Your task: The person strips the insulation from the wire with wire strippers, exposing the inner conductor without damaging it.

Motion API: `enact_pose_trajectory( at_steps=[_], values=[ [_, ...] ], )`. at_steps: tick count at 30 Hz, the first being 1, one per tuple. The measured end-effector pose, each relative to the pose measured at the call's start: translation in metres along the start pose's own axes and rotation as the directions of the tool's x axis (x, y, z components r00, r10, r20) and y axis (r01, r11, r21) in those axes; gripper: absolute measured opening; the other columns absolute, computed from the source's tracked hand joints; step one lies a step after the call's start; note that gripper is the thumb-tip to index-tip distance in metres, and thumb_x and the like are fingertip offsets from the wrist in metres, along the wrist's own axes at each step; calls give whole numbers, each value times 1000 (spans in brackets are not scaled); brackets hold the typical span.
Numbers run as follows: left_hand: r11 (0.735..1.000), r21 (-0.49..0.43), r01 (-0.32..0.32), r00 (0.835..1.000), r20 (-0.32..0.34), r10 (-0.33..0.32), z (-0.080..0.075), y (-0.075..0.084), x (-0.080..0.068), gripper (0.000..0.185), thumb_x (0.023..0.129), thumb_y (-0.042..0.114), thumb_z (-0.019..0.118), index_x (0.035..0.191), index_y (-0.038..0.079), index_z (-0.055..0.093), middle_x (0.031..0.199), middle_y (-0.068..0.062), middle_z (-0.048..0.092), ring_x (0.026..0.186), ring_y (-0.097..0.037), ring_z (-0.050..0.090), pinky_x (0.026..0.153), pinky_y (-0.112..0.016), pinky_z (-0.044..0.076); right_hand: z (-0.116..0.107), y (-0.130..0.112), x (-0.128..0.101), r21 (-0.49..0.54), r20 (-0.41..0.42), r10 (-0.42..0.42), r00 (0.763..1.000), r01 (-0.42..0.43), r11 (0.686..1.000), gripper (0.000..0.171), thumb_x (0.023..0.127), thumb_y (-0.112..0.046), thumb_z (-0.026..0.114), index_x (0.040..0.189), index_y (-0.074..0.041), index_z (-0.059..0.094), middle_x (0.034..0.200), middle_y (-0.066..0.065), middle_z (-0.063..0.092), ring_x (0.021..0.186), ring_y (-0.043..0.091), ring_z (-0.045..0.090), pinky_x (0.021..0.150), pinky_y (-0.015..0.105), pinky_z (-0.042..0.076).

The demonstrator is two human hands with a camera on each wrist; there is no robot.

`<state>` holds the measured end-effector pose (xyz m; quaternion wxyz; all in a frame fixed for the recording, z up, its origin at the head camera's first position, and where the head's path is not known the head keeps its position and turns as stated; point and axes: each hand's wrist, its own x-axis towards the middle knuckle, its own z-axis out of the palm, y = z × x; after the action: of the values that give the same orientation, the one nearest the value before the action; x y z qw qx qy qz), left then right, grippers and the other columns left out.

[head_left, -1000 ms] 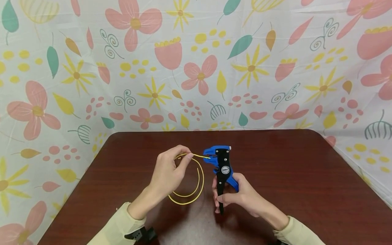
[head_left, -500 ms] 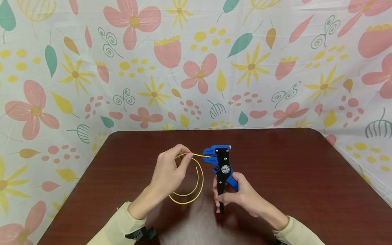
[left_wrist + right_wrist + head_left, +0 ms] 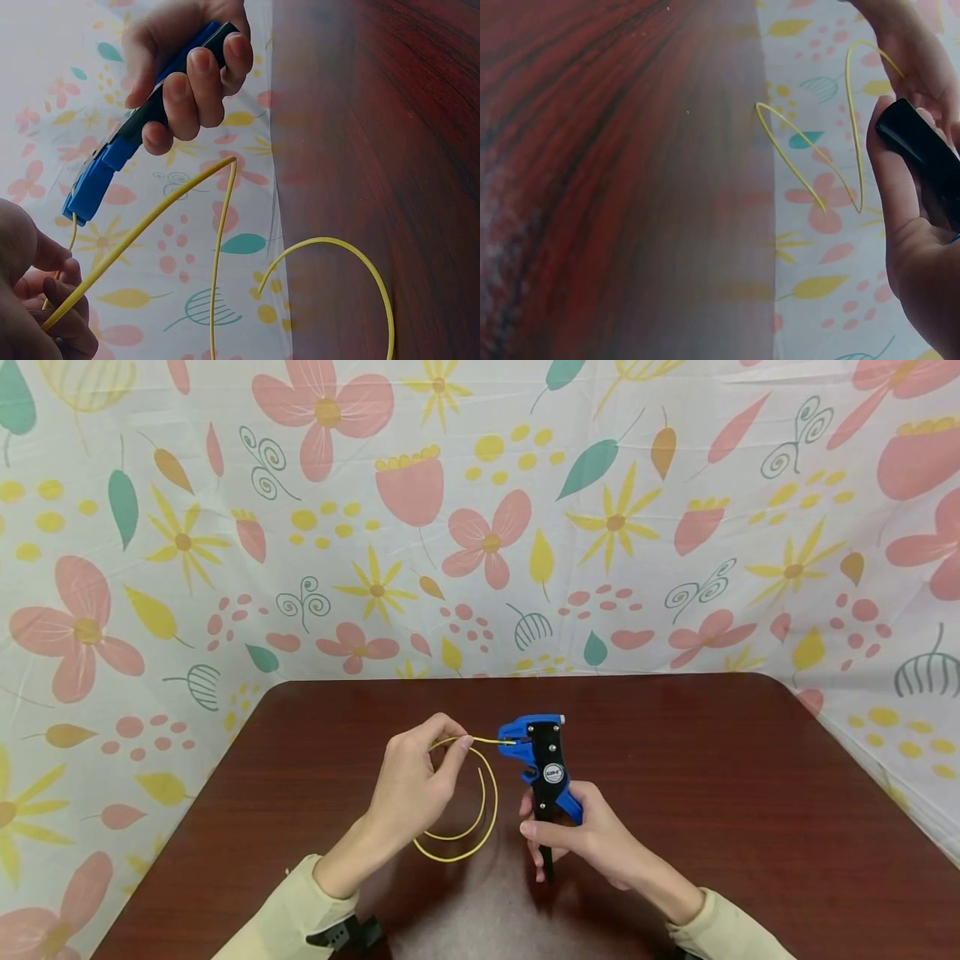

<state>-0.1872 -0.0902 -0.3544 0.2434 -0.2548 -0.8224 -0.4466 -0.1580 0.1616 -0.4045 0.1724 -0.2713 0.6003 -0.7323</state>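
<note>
My left hand (image 3: 412, 777) pinches a thin yellow wire (image 3: 448, 859) between thumb and fingertips near one end. The rest of the wire hangs below in loose loops. Upright in my right hand (image 3: 592, 839) is a blue and black wire stripper (image 3: 552, 747), fingers curled round its handles and the thumb lying across the black one. Its blue head faces left, and the wire's short end reaches into the slot between its jaws. From the left wrist, the blue head (image 3: 90, 187) shows close to the pinching fingertips. The right wrist view shows only the black handle end (image 3: 922, 142).
Both hands are above a dark red-brown wooden table (image 3: 675, 752). Behind it hangs a white cloth (image 3: 480, 635) printed with flowers and leaves. A black strap (image 3: 333, 935) sits round the left sleeve.
The wire's end has risen slightly into the stripper's slot. The stripper's black handle has swung a little to the right, and my right thumb has shifted up on it. My left hand has stayed nearly still.
</note>
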Motion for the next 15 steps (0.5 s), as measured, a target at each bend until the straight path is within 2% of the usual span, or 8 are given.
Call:
enact_pose_trajectory(
  at_steps=[2, 7, 9, 13, 15],
  values=[
    [1000, 1, 0, 1000, 0, 0, 0, 0, 0, 7, 101, 9, 72, 98, 16, 72, 89, 12, 72, 52, -8, 42, 49, -30, 39, -1, 1, 0, -5, 3, -15, 1000, 15, 1000, 19, 102, 3, 62, 115, 14, 53, 81, 25, 59, 64, 24, 66, 55, 60, 59],
    [1000, -1, 3, 1000, -2, -3, 0, -1, 0, 6, 100, 9, 72, 97, 14, 72, 90, 10, 73, 74, -6, 63, 67, -32, 52, -2, 2, 0, -8, 16, -54, 998, 54, 999, 16, 104, 4, 58, 115, 14, 54, 81, 36, 54, 63, 27, 67, 54, 62, 57],
    [1000, -1, 5, 1000, -4, -5, 0, -1, 0, 6, 100, 9, 72, 97, 14, 72, 89, 10, 73, 70, -5, 62, 66, -31, 52, -3, 2, 0, -16, 11, -51, 999, 52, 999, 15, 105, 3, 58, 114, 14, 54, 81, 37, 53, 62, 28, 67, 54, 63, 57],
    [1000, 5, 7, 1000, -5, -7, 1, 0, 0, 6, 100, 9, 72, 97, 15, 73, 88, 10, 72, 53, -7, 49, 55, -31, 46, -4, 2, 0, -32, 5, -39, 999, 39, 999, 14, 106, 2, 57, 113, 13, 53, 78, 38, 54, 62, 28, 67, 54, 63, 57],
    [1000, 7, 7, 1000, -4, -7, 1, 0, 0, 7, 100, 9, 72, 97, 15, 72, 88, 10, 72, 51, -9, 46, 54, -31, 44, -5, 2, 0, -31, 8, -33, 999, 33, 999, 15, 106, 1, 57, 113, 13, 53, 78, 38, 54, 62, 28, 67, 55, 63, 57]
  ],
)
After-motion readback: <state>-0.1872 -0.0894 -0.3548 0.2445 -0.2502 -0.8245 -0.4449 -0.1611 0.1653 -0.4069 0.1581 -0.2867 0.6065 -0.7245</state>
